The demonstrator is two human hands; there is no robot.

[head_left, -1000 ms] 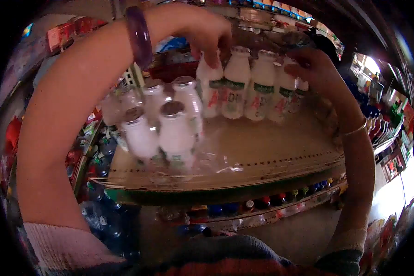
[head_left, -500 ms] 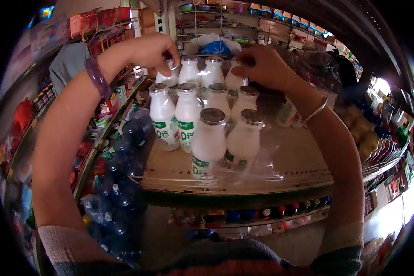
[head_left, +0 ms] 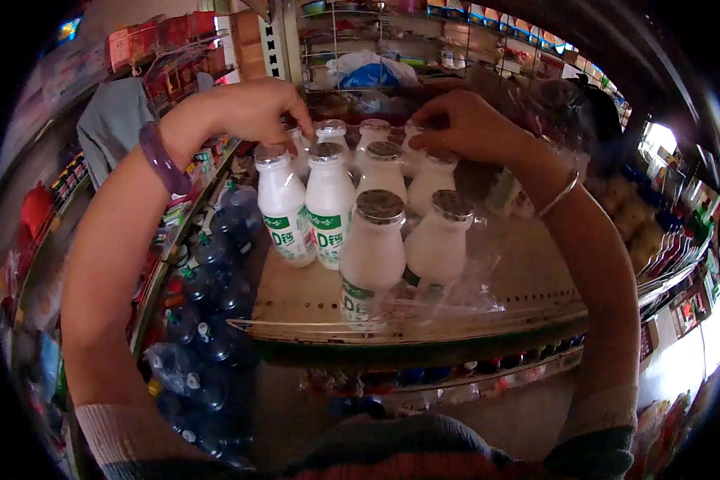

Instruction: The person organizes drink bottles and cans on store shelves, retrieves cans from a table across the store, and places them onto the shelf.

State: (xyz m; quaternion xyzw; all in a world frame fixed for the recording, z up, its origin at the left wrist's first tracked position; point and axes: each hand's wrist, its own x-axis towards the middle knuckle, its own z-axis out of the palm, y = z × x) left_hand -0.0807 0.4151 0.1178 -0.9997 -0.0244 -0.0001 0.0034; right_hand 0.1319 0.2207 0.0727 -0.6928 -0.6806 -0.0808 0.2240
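Note:
Several white bottles with silver caps and green labels stand in rows on a shelf (head_left: 520, 280). My left hand (head_left: 260, 112) grips the neck of the back-left bottle (head_left: 300, 152), fingers bent round its top. At the other end of the back row, my right hand (head_left: 468, 124) pinches the back-right bottle (head_left: 413, 152) near its cap. Between the hands are two more back bottles. The front pair, a left bottle (head_left: 372, 256) and a right bottle (head_left: 438, 248), stands nearest the shelf edge, with clear plastic film (head_left: 480, 292) beside them.
Large dark blue bottles (head_left: 208, 296) stand at the lower left. Behind the bottles lies a blue and white plastic bag (head_left: 370, 75). A grey cloth (head_left: 116, 124) hangs at the upper left, and a wire rack (head_left: 672, 256) is at the right.
The back row was farther right and apart from the front bottles; both hands and that row are now behind them. Since half a second ago, the back row has come closer to the middle bottles.

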